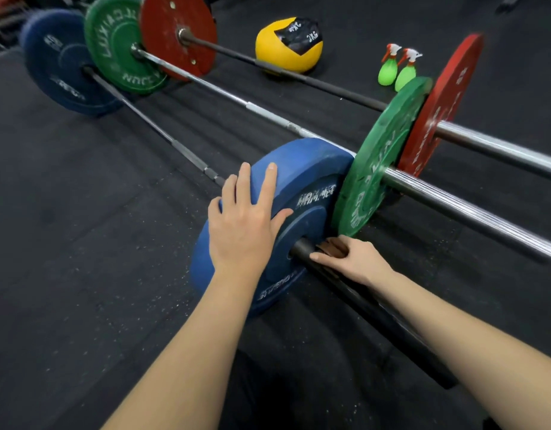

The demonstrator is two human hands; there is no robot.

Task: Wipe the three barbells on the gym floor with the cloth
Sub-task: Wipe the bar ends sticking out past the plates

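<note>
Head view: the left hand [243, 225] lies spread and flat on the blue plate [302, 178], fingers straight over its rim. It grips nothing and only steadies the plate. Just right of it and lower, the right hand [352, 259] curls over a brown cloth [330, 247] and presses it onto the dark sleeve [379, 308] of the near bar, close against the plate's hub. From that hand the sleeve runs back toward the person. Beyond both hands lie the green bar [237, 99] and, farther off, the red bar [314, 79]; their sleeves pass to the right of the right hand.

The step in hand looks to be wiping the near sleeve. To do it well, the left palm should bear down firmly so the bar cannot roll. The cloth should wrap as far round the sleeve as the fingers allow and be drawn along to its end. A turn of the wrist would then reach the underside, which a top stroke would miss. Little cloth shows past the fingers, so refolding may offer a cleaner face. Whether the other bars are wiped cannot be told.
</note>
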